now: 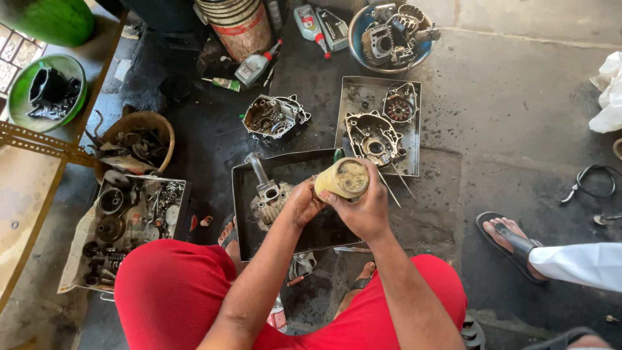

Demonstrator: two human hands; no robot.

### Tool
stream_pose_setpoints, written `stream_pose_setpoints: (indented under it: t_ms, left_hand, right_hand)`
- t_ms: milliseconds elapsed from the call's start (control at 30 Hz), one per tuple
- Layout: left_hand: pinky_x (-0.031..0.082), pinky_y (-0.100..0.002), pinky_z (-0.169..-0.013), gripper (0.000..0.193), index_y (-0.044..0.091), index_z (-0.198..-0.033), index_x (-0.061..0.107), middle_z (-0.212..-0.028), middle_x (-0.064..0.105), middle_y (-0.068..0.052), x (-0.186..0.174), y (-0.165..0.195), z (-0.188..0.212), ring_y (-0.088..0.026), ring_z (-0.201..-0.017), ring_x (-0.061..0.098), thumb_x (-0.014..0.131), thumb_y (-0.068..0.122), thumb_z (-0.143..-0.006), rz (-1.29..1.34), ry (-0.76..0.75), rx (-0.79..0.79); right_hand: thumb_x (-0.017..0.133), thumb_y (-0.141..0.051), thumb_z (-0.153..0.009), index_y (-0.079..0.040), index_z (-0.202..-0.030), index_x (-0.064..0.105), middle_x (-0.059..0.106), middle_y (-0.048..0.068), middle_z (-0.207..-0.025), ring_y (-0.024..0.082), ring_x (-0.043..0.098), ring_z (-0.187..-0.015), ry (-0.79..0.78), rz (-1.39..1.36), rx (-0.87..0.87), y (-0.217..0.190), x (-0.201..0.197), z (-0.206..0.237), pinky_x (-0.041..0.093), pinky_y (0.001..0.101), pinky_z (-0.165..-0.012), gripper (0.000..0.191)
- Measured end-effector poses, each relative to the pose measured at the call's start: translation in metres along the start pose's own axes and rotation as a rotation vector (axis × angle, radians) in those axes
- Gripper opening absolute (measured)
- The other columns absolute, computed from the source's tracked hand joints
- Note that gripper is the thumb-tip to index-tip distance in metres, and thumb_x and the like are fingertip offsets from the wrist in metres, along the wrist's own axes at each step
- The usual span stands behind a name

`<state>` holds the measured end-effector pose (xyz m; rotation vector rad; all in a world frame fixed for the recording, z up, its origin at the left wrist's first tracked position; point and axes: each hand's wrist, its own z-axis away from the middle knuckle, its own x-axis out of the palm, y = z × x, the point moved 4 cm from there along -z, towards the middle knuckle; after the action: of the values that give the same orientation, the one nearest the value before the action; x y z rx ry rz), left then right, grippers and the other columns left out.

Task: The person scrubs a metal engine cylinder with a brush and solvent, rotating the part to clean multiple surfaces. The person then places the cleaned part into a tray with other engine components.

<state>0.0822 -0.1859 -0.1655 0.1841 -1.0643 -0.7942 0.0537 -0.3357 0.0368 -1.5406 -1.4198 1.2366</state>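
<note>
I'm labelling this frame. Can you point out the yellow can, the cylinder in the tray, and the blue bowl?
Yellow can (343,178), head view, on its round end.
Cylinder (267,198), head view, on its finned body.
Blue bowl (356,35), head view, on its left rim.

Oil-stained grey concrete floor (518,116), wooden bench (26,194) at left, daylight

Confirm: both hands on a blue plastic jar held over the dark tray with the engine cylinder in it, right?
Not quite. The jar is yellowish, not blue. The rest holds: in the head view the left hand and right hand both grip it above the dark tray, with the engine cylinder lying in it.
</note>
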Motion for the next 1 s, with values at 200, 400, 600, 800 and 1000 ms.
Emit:
stream_pose_setpoints:
  t_ms: [200,400,600,800,1000]
  left_hand:
    - [0.059,-0.041,-0.087,0.04,0.007,-0.126,0.064,-0.117,0.072,-0.012,0.002,0.006,0.003,-0.025,-0.104,0.071,0.042,0.035,-0.108,0.036,0.022,-0.058]
    - [0.059,-0.04,-0.088,0.026,0.008,-0.123,0.062,-0.112,0.071,-0.006,0.006,0.006,0.004,-0.019,-0.101,0.068,0.045,0.015,-0.105,-0.285,0.101,0.041]
    - [0.056,-0.03,-0.093,0.019,-0.001,-0.121,0.063,-0.108,0.073,-0.006,0.008,0.002,0.0,-0.014,-0.099,0.069,0.057,0.003,-0.103,-0.598,-0.041,0.32]
    - [0.051,-0.026,-0.086,0.023,0.001,-0.118,0.065,-0.103,0.071,-0.003,0.006,0.007,0.0,-0.009,-0.094,0.064,0.061,-0.002,-0.096,-0.657,-0.005,0.43]
    - [0.052,-0.025,-0.082,0.013,0.006,-0.111,0.062,-0.101,0.068,0.0,0.004,0.014,0.003,-0.01,-0.092,0.064,0.064,0.002,-0.098,-0.45,0.04,0.379]
  right_hand:
    - [0.094,-0.014,-0.076,-0.001,-0.124,0.053,0.076,0.009,-0.107,0.016,0.075,-0.1,-0.002,0.057,-0.022,-0.009,-0.01,-0.003,0.06,0.0309,-0.089,0.065]
    - [0.091,-0.014,-0.083,0.0,-0.127,0.052,0.074,0.01,-0.11,0.016,0.073,-0.103,0.053,-0.039,-0.081,-0.008,-0.014,-0.005,0.06,0.0313,-0.092,0.061]
    - [0.09,-0.015,-0.085,0.0,-0.129,0.051,0.072,0.011,-0.113,0.017,0.071,-0.106,0.095,-0.045,-0.149,-0.008,-0.017,-0.008,0.059,0.032,-0.094,0.06]
    - [0.093,-0.016,-0.08,-0.001,-0.126,0.052,0.074,0.01,-0.11,0.016,0.074,-0.103,0.047,0.01,-0.068,-0.005,-0.014,-0.006,0.061,0.0315,-0.091,0.063]
    - [0.095,-0.015,-0.074,-0.002,-0.119,0.056,0.076,0.01,-0.106,0.018,0.076,-0.1,-0.027,0.052,-0.027,-0.006,-0.004,-0.004,0.061,0.0318,-0.088,0.061]
